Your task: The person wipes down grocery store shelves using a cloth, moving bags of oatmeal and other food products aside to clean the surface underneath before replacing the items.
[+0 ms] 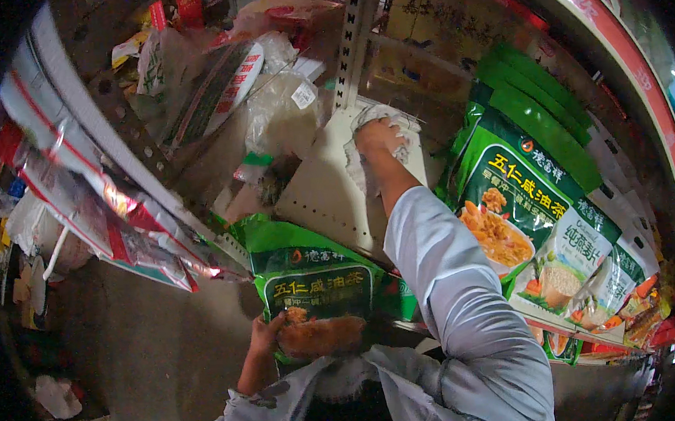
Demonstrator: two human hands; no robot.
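Observation:
My right hand [380, 138] presses a crumpled whitish cloth [358, 165] against the far part of a pale metal shelf board [318, 191], beside a slotted upright. The right arm stretches across the board. Close to my body, my left hand [264, 336] grips the left edge of a green food bag [319, 288] that has a picture of a bowl on its front. To the right of my arm stands a row of similar green bags [506, 193], with white and green oatmeal bags [569, 253] next to them.
A slotted metal upright [349, 45] rises behind the board. Clear plastic bags and wrapped goods [280, 109] lie beyond it to the left. A red shelf edge strip [651, 83] curves along the right. Hanging packages [101, 192] crowd the left above the floor [147, 341].

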